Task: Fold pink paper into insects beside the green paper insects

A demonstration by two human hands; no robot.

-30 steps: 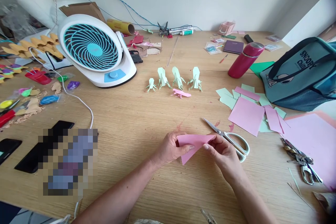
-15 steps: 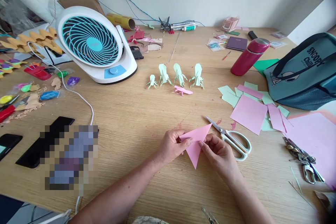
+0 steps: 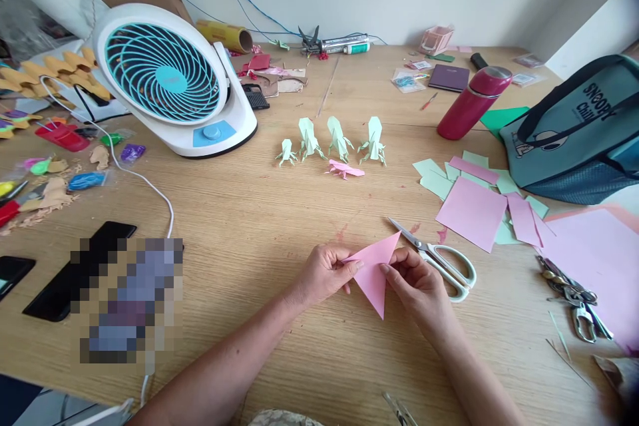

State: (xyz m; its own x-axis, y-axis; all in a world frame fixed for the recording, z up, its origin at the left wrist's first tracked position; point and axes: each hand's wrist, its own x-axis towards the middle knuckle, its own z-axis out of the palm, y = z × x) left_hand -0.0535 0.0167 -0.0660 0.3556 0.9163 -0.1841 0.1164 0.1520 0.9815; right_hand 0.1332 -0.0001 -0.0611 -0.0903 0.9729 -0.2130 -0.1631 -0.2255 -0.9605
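A folded piece of pink paper (image 3: 373, 274), triangular in outline, is held between both hands above the table. My left hand (image 3: 329, 273) pinches its left corner, thumb on top. On the right edge, my right hand (image 3: 415, 283) grips it between thumb and curled fingers. One point of the paper hangs downward and another reaches up and right. Close behind my right hand lie scissors (image 3: 442, 256) with white handles, blades apart. Farther back stand several pale green origami insects (image 3: 338, 138), with a pink origami insect (image 3: 345, 170) in front of them.
Pink paper sheets (image 3: 472, 213) and green pieces lie at right, near a teal bag (image 3: 574, 133), a red flask (image 3: 472, 106) and keys (image 3: 569, 293). A white fan (image 3: 170, 80) stands at back left. Nearer are a black phone-like slab (image 3: 82, 269), a cable (image 3: 150, 180) and a blurred-out object (image 3: 132, 299).
The pink paper has turned slightly, so its lower point has swung to the right. Both hands keep their hold. The whole view has shifted a little.
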